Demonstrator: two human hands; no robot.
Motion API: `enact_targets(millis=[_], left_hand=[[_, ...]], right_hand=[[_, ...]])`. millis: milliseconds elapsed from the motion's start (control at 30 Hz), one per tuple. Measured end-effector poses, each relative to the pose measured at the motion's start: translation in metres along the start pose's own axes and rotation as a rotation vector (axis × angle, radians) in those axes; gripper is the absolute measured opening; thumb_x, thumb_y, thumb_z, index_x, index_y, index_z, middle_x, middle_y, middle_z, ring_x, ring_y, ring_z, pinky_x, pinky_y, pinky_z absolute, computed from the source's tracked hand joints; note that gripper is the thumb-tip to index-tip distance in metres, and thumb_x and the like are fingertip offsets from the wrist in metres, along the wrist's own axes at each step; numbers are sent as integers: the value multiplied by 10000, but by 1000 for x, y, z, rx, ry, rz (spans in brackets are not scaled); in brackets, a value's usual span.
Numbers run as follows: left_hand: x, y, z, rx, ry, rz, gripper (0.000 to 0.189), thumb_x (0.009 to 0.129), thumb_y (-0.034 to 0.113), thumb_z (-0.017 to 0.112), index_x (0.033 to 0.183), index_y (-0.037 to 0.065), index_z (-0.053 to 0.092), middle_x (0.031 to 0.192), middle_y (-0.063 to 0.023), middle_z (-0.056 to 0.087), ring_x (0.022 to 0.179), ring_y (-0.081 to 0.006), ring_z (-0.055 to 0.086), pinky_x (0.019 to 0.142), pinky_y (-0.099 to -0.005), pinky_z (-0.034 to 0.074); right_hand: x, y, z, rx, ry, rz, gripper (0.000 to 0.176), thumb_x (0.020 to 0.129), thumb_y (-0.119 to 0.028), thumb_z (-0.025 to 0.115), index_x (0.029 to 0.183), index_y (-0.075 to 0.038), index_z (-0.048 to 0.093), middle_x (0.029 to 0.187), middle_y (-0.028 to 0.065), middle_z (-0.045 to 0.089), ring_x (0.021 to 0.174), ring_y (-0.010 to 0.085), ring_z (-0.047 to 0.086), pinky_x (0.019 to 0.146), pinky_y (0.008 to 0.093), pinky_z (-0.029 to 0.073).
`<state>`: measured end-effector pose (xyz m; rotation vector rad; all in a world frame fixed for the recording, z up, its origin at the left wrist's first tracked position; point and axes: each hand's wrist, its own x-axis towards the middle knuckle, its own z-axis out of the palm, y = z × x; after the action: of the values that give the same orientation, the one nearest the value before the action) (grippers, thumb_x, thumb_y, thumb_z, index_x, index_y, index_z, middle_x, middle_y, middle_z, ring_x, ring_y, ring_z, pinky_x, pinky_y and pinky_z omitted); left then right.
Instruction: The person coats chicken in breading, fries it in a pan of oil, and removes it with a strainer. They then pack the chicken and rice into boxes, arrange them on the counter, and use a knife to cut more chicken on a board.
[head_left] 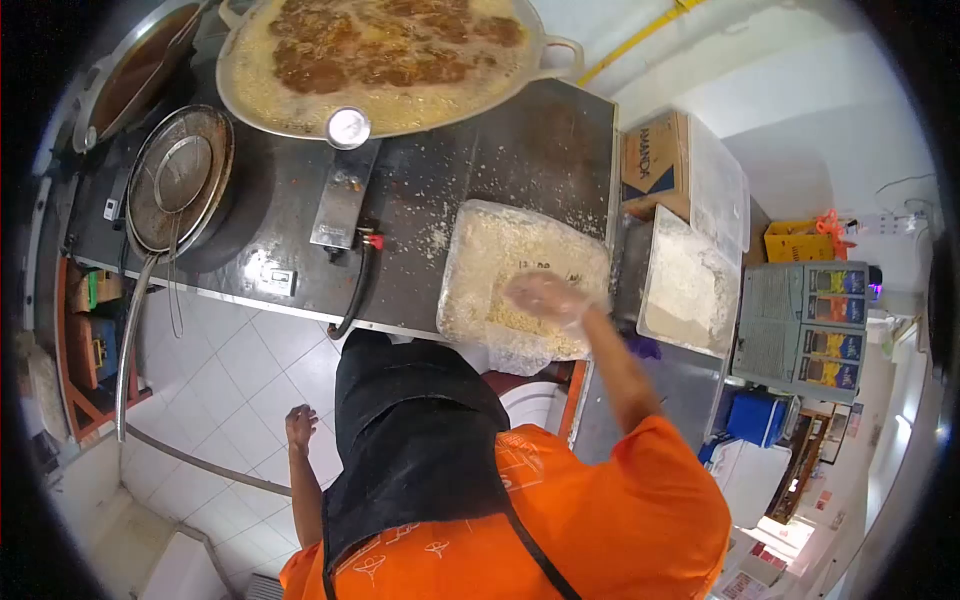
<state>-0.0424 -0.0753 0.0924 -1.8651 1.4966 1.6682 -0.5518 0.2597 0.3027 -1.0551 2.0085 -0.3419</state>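
My right hand [548, 298], in what looks like a clear plastic glove, rests flat on pale crumbs in a shallow see-through tub [452, 300]. Its fingers are stretched out, slightly blurred. A crumpled clear plastic bag [522, 356] lies at the tub's near edge. Away from the counter, my left hand [300, 427] hangs over the tiled floor with loosely bent fingers and nothing visible in it. Right of the tub is a white bin of flour [690, 285].
A large two-handled pan [232, 85] of bubbling oil holds browned food at the back. A strainer [182, 175] sits over a pot at left, its long handle [128, 350] jutting past the counter. A burner control [340, 210] has a black hose. Crumbs dot the dark counter [420, 180].
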Motion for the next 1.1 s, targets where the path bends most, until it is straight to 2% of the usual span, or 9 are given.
enact_targets(millis=[67, 167, 300, 367, 500, 600, 833, 967, 1100], left_hand=[[-11, 10, 7, 37, -18, 81, 346, 933, 276, 505, 1152, 18, 575, 938, -100, 663, 779, -183, 629, 630, -325, 486], [-26, 12, 17, 78, -34, 107, 328, 937, 264, 507, 1137, 15, 581, 939, -101, 663, 775, -181, 630, 619, -306, 484], [-39, -17, 28, 81, 4, 63, 313, 936, 251, 517, 1118, 7, 590, 935, -111, 672, 769, -180, 641, 603, -300, 492], [-41, -48, 26, -19, -13, 54, 333, 926, 277, 535, 1117, 10, 589, 920, -118, 677, 724, -182, 645, 583, -315, 497], [-68, -88, 36, 82, -26, -47, 302, 915, 267, 534, 1090, 29, 601, 845, -87, 658, 688, -174, 634, 565, -310, 486], [-78, -153, 35, 209, -92, 343, 236, 880, 255, 528, 1008, 87, 634, 833, -47, 626, 697, -156, 578, 574, -327, 462], [-58, -209, 54, 231, -133, -16, 276, 891, 267, 506, 1037, 79, 644, 830, -48, 628, 687, -159, 555, 561, -345, 445], [-108, -141, 65, 494, -178, 132, 298, 898, 268, 506, 1081, 73, 637, 851, -44, 626, 713, -165, 561, 593, -353, 458], [-109, -131, 67, 22, -5, 124, 334, 917, 281, 494, 1138, 51, 595, 925, -57, 636, 768, -174, 601, 632, -338, 474]], right_hand=[[17, 56, 86, 216, 425, -239, 330, 906, -280, 564, 1167, -82, 604, 1169, 131, 580, 1117, 294, 543, 994, 405, 431], [36, 16, 84, -213, 440, -57, 309, 865, -222, 551, 1137, -88, 613, 1199, 153, 566, 1140, 317, 527, 994, 445, 416], [89, 62, 139, -427, 758, -232, 335, 828, -226, 549, 1120, -71, 604, 1231, 167, 548, 1170, 334, 502, 988, 477, 398], [85, 33, 110, -243, 271, -1, 298, 812, -229, 546, 1016, -32, 637, 1157, 200, 590, 1102, 352, 554, 922, 472, 448], [85, 31, 88, -364, 246, -95, 238, 772, -182, 563, 895, -6, 666, 1022, 217, 639, 983, 358, 615, 843, 455, 495], [90, 29, 77, -400, 316, -203, 190, 744, -144, 570, 806, 3, 674, 924, 220, 658, 888, 360, 644, 789, 438, 521], [77, 35, 67, -601, 133, -486, 288, 754, -256, 635, 865, 8, 668, 964, 209, 647, 946, 342, 626, 874, 418, 492], [103, 56, 72, -721, 98, -565, 385, 751, -389, 660, 827, -13, 685, 912, 196, 663, 907, 334, 640, 854, 409, 507], [109, 28, 46, -767, -190, -387, 409, 740, -413, 655, 766, -6, 695, 814, 194, 675, 807, 334, 656, 766, 430, 526]])
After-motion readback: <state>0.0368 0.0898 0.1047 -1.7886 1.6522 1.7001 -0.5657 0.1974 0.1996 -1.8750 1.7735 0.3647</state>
